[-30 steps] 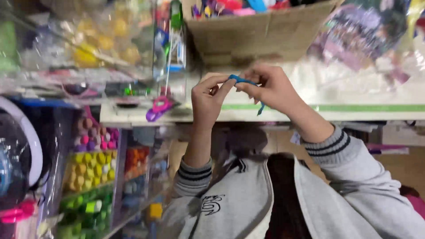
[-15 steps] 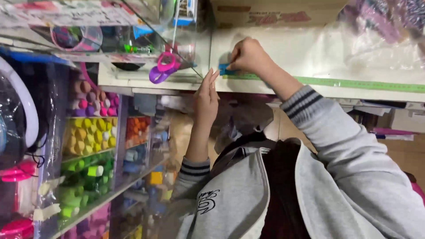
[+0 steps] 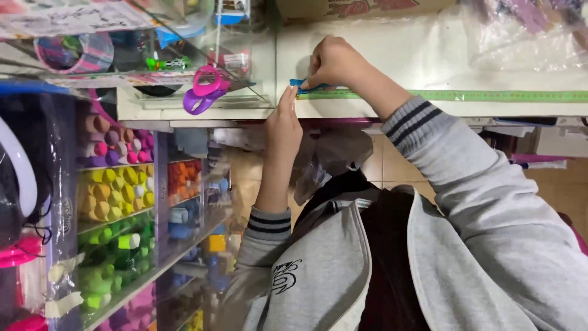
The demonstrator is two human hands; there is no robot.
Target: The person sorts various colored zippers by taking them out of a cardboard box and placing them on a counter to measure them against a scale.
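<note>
Both hands are working at the front edge of a white counter. The right hand is pressing down on one end of a thin blue strip, fingers curled and closed on it, pinning it to the counter right at the end of a green measuring tape that is running along the counter edge. The left hand is reaching up from below, fingers together and extended, fingertips touching the strip's end at the counter edge; whether it is actually pinching the strip, cannot tell. Grey sleeves with dark striped cuffs are covering both forearms.

Just left of the hands, pink and purple scissors are lying on a clear display case. Below it, shelves of coloured rolls in pink, yellow, orange and green are standing. A cardboard box is sitting at the back of the counter, with clear plastic bags to its right.
</note>
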